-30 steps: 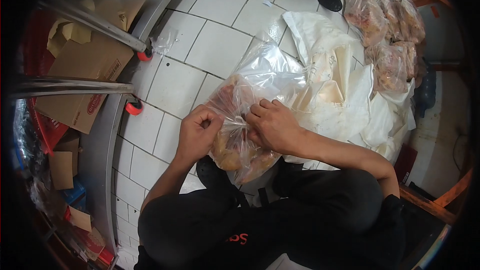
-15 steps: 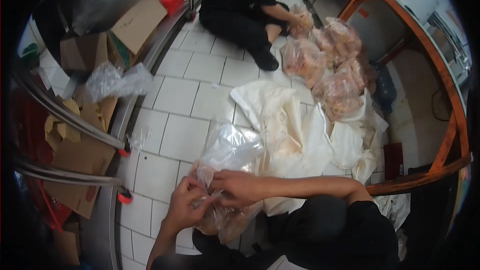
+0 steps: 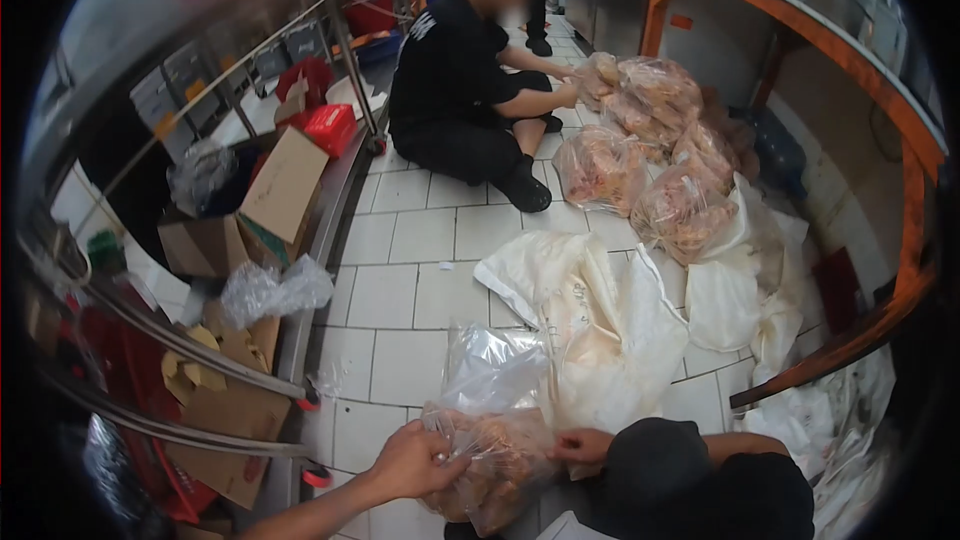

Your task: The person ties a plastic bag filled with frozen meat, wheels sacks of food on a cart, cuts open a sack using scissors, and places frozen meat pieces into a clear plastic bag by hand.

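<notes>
A clear plastic bag (image 3: 495, 470) filled with pinkish-orange pieces that look like raw meat sits in front of me at the bottom of the view. My left hand (image 3: 425, 458) is closed on the plastic at the bag's left side. On the other side my right hand (image 3: 583, 447) pinches the bag's right edge, partly hidden behind my knee. Just beyond the bag lies a stack of flat clear plastic bags (image 3: 495, 365). White woven sacks (image 3: 590, 310) are spread on the floor to the right of it.
Several similar filled bags (image 3: 600, 170) are grouped on the tiles ahead, where a co-worker (image 3: 455, 100) sits with hands at one. A metal rack (image 3: 250, 450) with cardboard boxes (image 3: 285, 185) stands on the left. An orange-framed table (image 3: 800, 15) lines the right side.
My hands were together at the bag's gathered top; now they are apart, one on each side. My view has tilted upward, showing more of the co-worker and the room.
</notes>
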Available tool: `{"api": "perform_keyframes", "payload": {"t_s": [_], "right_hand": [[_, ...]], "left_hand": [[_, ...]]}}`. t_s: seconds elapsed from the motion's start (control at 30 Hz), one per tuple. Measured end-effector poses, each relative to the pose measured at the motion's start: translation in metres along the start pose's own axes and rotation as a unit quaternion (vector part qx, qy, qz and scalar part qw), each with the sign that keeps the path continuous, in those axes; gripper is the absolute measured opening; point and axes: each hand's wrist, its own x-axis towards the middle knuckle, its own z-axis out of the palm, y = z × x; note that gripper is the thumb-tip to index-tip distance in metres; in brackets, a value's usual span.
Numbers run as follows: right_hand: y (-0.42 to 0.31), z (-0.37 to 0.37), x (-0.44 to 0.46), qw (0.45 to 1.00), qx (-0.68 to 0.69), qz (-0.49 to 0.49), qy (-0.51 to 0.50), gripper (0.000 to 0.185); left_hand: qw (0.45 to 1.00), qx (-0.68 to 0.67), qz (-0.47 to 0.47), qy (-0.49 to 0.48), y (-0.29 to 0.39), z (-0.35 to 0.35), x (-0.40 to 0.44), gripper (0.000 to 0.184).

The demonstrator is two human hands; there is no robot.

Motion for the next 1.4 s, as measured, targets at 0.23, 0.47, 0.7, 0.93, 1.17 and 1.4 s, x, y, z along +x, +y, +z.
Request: {"api": "perform_keyframes", "payload": {"t_s": [0.23, 0.47, 0.7, 0.93, 1.17, 1.4], "right_hand": [[0.011, 0.014, -0.006, 0.98, 0.194, -0.029, -0.026, 0.038], [-0.007, -0.005, 0.02, 0.898, 0.424, -0.119, -0.002, 0.04], [-0.028, -0.031, 0.038, 0.777, 0.609, -0.163, -0.004, 0.042], [-0.041, -0.083, 0.06, 0.645, 0.74, -0.191, 0.03, 0.044], [-0.05, -0.245, 0.054, 0.519, 0.78, -0.301, 0.177, 0.046], [-0.051, -0.514, -0.031, 0.327, 0.703, -0.497, 0.39, 0.048]], "left_hand": [[0.948, 0.157, -0.101, -0.259, 0.064, -0.039, 0.019, 0.038], [0.948, 0.222, -0.077, -0.214, 0.151, -0.071, 0.074, 0.03], [0.979, 0.162, -0.122, 0.002, 0.285, -0.098, 0.104, 0.031], [0.94, 0.195, 0.274, -0.063, 0.316, -0.088, 0.119, 0.029], [0.936, 0.286, 0.192, 0.071, 0.301, -0.128, 0.146, 0.017], [0.946, 0.248, 0.207, 0.022, 0.247, -0.11, 0.218, 0.086]]}}
